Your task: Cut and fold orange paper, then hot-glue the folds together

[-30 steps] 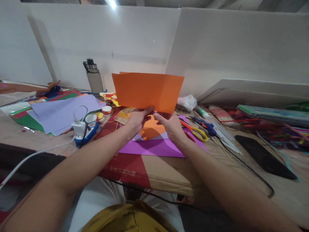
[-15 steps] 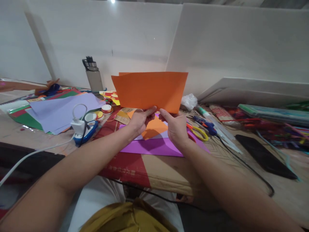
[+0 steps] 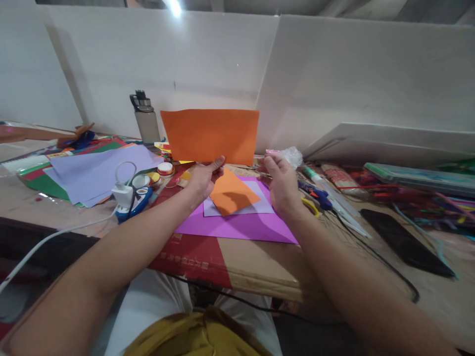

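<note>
My left hand (image 3: pixel 208 179) pinches the lower edge of an orange sheet of paper (image 3: pixel 211 136), thumb on the near face. The sheet stands nearly upright above the table. Apart from it, to the right, my right hand (image 3: pixel 284 185) is raised with nothing visible in it; its fingers are partly bent and loosely apart. Below the hands, a smaller orange piece of paper (image 3: pixel 233 195) lies turned at an angle on a pale lilac sheet (image 3: pixel 265 204). Under both is a larger purple sheet (image 3: pixel 237 230). Scissors with a yellow handle (image 3: pixel 312 206) are partly hidden by my right hand.
Lilac sheets (image 3: pixel 96 170), a blue power strip (image 3: pixel 129 208) with a white plug and a bottle (image 3: pixel 146 121) are on the left. To the right are a blue glue gun (image 3: pixel 321 196) with its cable, a black phone-like slab (image 3: pixel 406 242) and a crumpled clear bag (image 3: pixel 291 157).
My right hand has let go of the orange sheet and moved slightly right. The left hand has shifted left with the sheet, uncovering more of the papers below.
</note>
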A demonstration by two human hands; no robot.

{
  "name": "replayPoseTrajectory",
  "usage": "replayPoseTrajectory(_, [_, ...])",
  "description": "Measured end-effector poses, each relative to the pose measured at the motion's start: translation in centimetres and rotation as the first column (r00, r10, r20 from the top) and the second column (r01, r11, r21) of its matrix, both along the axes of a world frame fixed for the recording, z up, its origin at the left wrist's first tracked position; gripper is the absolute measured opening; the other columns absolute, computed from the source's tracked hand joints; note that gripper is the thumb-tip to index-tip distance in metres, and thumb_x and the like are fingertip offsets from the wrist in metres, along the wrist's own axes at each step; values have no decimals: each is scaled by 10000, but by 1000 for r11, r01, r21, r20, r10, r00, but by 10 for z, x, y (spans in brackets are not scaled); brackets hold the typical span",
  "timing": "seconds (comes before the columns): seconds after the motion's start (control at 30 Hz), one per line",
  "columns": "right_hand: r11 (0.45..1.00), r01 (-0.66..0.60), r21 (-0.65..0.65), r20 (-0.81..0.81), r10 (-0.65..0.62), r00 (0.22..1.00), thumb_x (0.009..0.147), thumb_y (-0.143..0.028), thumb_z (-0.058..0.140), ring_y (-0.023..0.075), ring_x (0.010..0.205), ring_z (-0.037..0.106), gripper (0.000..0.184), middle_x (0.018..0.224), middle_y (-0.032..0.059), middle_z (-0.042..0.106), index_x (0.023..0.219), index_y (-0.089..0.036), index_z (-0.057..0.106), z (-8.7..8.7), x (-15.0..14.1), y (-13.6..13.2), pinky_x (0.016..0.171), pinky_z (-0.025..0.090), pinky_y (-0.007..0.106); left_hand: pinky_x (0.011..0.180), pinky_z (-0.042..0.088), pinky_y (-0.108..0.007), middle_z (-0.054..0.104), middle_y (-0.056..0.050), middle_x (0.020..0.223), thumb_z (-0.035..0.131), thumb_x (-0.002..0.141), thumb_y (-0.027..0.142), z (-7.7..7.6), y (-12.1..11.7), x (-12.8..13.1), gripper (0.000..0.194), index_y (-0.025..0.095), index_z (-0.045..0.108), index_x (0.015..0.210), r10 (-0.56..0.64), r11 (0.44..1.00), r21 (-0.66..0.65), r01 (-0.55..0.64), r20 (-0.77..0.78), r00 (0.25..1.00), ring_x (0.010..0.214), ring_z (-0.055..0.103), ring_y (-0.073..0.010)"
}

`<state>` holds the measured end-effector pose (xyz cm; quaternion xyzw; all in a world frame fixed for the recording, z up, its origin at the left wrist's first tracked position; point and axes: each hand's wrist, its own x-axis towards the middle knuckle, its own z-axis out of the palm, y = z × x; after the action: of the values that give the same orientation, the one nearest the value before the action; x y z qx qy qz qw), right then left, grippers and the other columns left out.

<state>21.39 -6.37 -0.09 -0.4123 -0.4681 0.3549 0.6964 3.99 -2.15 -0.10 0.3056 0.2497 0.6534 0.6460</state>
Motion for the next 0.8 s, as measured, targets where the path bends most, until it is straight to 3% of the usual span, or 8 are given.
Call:
replayPoseTrajectory(0.07, [996,-76,-44,30,77,997,644,-528,773,145,781,636,483,1019,19,662,990,-251,581,-2,-5,-1,597,505,256,535,407,-203,613,33,621,852,608,105,-3,-6,6,254,157,611,672,-47,998,37,49,-48,998,547,527,-59])
replayPoseTrajectory(0.17, [989,-116,-87,68,122,990,644,-533,780,145,684,640,476,940,37,681,955,-220,603,-7,-13,-4,577,506,274,537,393,-221,604,26,614,847,614,115,-9,-16,14,228,151,629,669,-114,989,80,126,-135,984,533,509,-62])
replayPoseTrajectory(0.4, [999,6,-45,59,-4,998,693,-427,749,108,489,538,299,635,-15,622,792,-190,595,-13,-17,-5,505,460,271,517,366,-222,573,26,585,854,622,140,-11,-15,16,226,137,632,669,-181,975,107,197,-137,974,515,491,-59])
replayPoseTrajectory(0.57, [999,48,-21,21,-48,999,701,-412,738,103,481,521,278,619,-32,609,800,-203,584,-14,-15,-3,493,452,269,530,409,-195,596,12,594,851,638,137,-6,-6,8,273,130,581,600,-136,988,63,141,-68,988,550,542,-61])
replayPoseTrajectory(0.8, [995,99,7,24,-99,995,705,-414,735,107,480,519,278,622,-39,579,793,-206,573,-11,-8,0,485,449,280,525,439,-151,624,14,615,815,690,106,8,4,-8,195,127,624,656,-75,997,-3,75,21,997,532,544,-39])
